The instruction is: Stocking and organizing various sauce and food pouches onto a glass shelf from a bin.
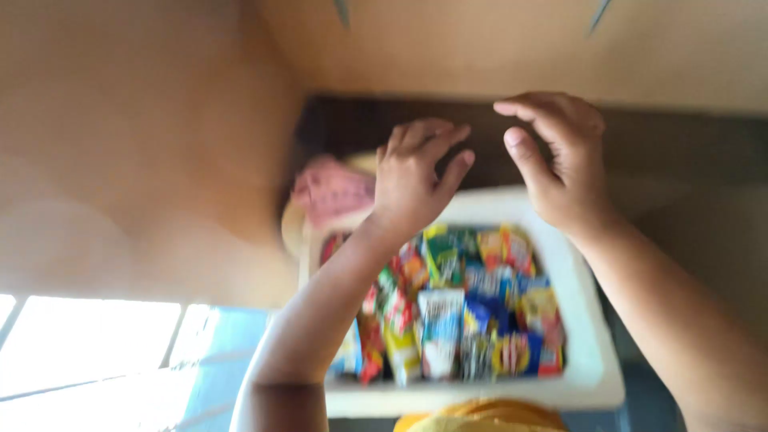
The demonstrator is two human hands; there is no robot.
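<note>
Head view: we see left hand (pixel 412 180) and right hand (pixel 560 160), fingers loosely curled, empty, above the white box (pixel 588 320) of snack packets (pixel 456 312).

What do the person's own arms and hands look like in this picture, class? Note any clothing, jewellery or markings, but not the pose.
Both forearms are bare to the bottom edge of the picture; no sleeve shows. The left hand and right hand wear no gloves, and no ring, watch or bracelet can be made out, though the picture is blurred. Fingernails look short and unpainted. A yellow garment shows at the bottom edge.
</note>
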